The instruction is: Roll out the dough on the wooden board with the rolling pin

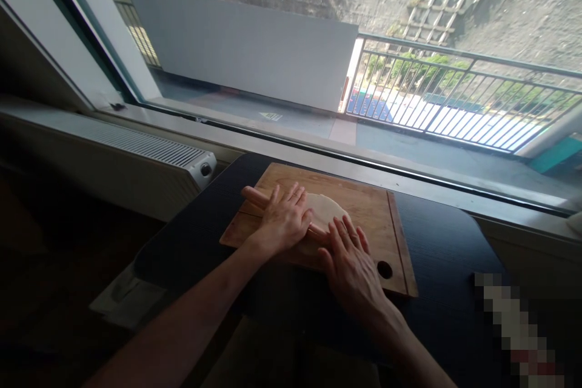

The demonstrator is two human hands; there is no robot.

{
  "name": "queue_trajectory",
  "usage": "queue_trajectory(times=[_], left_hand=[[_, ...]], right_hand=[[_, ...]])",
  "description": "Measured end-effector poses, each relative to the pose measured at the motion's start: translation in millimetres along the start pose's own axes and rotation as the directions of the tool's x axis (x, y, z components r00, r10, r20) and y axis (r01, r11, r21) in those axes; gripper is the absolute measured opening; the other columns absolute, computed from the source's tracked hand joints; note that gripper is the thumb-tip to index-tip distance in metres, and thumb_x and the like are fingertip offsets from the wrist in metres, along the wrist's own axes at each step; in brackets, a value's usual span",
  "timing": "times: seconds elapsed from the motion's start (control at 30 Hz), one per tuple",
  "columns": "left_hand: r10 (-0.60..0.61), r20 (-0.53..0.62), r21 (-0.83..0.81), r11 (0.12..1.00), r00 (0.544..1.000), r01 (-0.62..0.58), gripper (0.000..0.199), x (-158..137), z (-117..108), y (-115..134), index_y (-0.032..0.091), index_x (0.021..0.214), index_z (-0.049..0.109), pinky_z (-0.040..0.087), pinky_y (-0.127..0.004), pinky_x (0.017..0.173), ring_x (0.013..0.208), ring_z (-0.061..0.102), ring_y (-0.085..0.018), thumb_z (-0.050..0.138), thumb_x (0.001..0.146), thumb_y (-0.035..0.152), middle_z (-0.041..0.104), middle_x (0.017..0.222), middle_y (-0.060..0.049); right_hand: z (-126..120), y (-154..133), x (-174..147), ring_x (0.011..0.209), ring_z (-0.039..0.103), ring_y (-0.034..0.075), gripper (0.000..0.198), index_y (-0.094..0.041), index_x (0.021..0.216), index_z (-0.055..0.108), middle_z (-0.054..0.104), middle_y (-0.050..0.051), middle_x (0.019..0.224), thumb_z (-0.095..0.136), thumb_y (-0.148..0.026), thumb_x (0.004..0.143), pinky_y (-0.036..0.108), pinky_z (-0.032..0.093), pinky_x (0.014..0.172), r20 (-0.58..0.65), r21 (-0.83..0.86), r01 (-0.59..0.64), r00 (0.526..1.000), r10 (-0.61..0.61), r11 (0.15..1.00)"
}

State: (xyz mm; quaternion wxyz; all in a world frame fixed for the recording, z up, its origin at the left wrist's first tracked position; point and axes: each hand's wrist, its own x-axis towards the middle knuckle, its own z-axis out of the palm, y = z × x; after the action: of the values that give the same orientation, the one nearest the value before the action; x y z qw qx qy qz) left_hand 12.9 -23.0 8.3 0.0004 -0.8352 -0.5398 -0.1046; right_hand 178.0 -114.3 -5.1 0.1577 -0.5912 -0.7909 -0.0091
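A wooden cutting board point(373, 206) lies on a dark table point(445, 242) by the window. A flat pale sheet of dough point(325, 209) rests on the board. Across the dough lies a wooden rolling pin point(254, 196), its left end showing past my fingers. My left hand point(284, 218) presses flat on the pin's left part, fingers spread. My right hand point(352, 260) lies flat on the pin's right part, near the board's front edge. Most of the pin is hidden under both palms.
The board has a round hole point(384, 269) at its front right corner. A white radiator point(136, 151) runs under the window sill at left. Behind the table a large window point(318, 42) looks onto a balcony with a metal railing point(454, 91).
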Motion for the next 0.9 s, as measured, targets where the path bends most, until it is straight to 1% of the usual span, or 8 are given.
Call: queue_trajectory(times=[0.1,0.2,0.3,0.43,0.53,0.63,0.77,0.9], left_hand=[[0.041,-0.062,0.003,0.999,0.997,-0.041,0.054,-49,-2,-7,0.012,0.139,0.033,0.008,-0.045,0.113,0.139,0.016,-0.021,0.020,0.094,0.039,0.029,0.148,-0.008],[0.039,-0.085,0.011,0.999,0.996,-0.039,0.054,-60,-2,-11,0.014,0.140,0.031,0.011,-0.045,0.113,0.139,0.018,-0.021,0.022,0.094,0.040,0.030,0.147,-0.007],[-0.010,-0.121,0.041,0.999,0.993,0.015,0.055,-30,2,-13,0.012,0.138,0.036,0.008,-0.047,0.113,0.139,0.019,-0.022,0.021,0.094,0.041,0.033,0.146,-0.008],[-0.138,-0.086,0.043,0.989,0.987,0.142,0.058,24,6,-20,0.010,0.136,0.039,0.010,-0.051,0.111,0.138,0.021,-0.025,0.018,0.093,0.043,0.037,0.144,-0.011],[-0.157,-0.066,0.039,0.986,0.985,0.159,0.058,35,8,-22,0.009,0.134,0.041,0.015,-0.053,0.109,0.136,0.025,-0.027,0.019,0.093,0.043,0.039,0.142,-0.013],[-0.108,-0.091,0.040,0.993,0.990,0.112,0.054,8,5,-12,0.012,0.132,0.045,0.012,-0.051,0.111,0.137,0.023,-0.025,0.022,0.093,0.042,0.040,0.142,-0.011],[0.042,-0.122,0.020,0.999,0.992,-0.039,0.048,-53,-3,4,0.016,0.135,0.041,0.010,-0.048,0.113,0.137,0.024,-0.021,0.024,0.094,0.036,0.039,0.143,-0.006],[0.091,-0.136,0.034,0.996,0.986,-0.087,0.050,-93,-2,-4,0.018,0.141,0.030,0.008,-0.050,0.113,0.138,0.021,-0.023,0.030,0.093,0.031,0.031,0.147,-0.004]], right_hand=[[1,-13,-26,0.140,0.010,0.023,0.057,-0.013,0.143,0.026,0.023,0.008,0.149,0.035,-0.038,0.093,0.045,0.014,0.113,-0.035,0.024,0.115,0.993,-0.114,0.993],[0,-11,-19,0.140,0.010,0.022,0.055,-0.015,0.142,0.028,0.026,0.006,0.149,0.032,-0.040,0.094,0.046,0.011,0.113,-0.025,0.032,0.117,0.993,-0.116,0.993],[0,1,24,0.140,0.009,0.024,0.053,-0.015,0.139,0.035,0.030,0.008,0.147,0.027,-0.043,0.095,0.049,0.007,0.112,-0.025,-0.001,0.005,1.000,-0.005,1.000],[2,20,99,0.138,0.013,0.026,0.056,-0.013,0.135,0.038,0.032,0.012,0.146,0.022,-0.047,0.095,0.051,0.010,0.109,0.019,-0.027,-0.170,0.985,0.170,0.985],[3,25,121,0.137,0.018,0.026,0.056,-0.014,0.135,0.038,0.034,0.012,0.145,0.020,-0.049,0.095,0.051,0.015,0.108,0.081,-0.016,-0.219,0.972,0.220,0.976],[1,23,93,0.138,0.014,0.025,0.055,-0.013,0.135,0.039,0.033,0.010,0.145,0.020,-0.046,0.095,0.048,0.013,0.110,0.046,-0.023,-0.141,0.989,0.142,0.990],[-4,16,14,0.140,0.009,0.022,0.054,-0.013,0.141,0.030,0.025,0.008,0.149,0.025,-0.042,0.095,0.045,0.011,0.112,0.024,-0.044,0.006,1.000,-0.005,0.999],[-11,11,-26,0.140,0.009,0.021,0.055,-0.013,0.143,0.026,0.021,0.008,0.150,0.028,-0.039,0.095,0.045,0.009,0.113,0.053,-0.069,0.058,0.997,-0.054,0.996]])
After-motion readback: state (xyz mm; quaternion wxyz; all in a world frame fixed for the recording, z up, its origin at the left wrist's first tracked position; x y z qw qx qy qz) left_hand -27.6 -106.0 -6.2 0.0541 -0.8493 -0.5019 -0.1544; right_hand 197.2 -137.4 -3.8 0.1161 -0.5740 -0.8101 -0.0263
